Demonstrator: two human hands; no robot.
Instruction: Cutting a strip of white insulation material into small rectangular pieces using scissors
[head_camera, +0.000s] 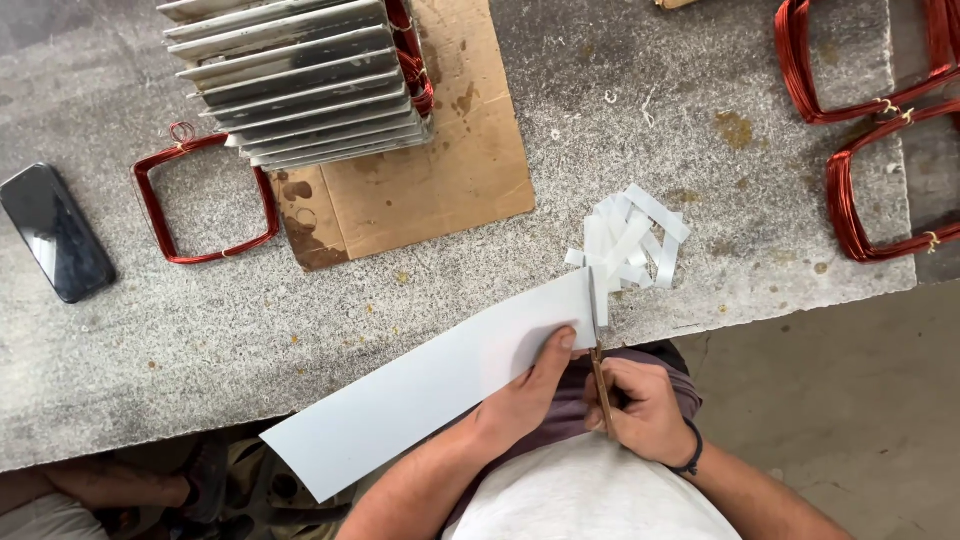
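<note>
head view, one moment. left hand (525, 390) pinched the long pale grey paper sheet (430, 385), thumb on top near its cut end; the sheet overhung the near edge of the speckled grey stone worktop (200, 330). right hand (645, 410) gripped the brown-handled scissors (598, 345), blades at the sheet's end. pile of white cut paper strips (630, 240) lay just beyond. elsewhere: finned grey metal block (300, 80) on brown cardboard (450, 170), red copper wire coil (205, 205), black phone (55, 232), further red coils (860, 100) at right.

Head camera looks straight down, close over the stone worktop (700, 150).
</note>
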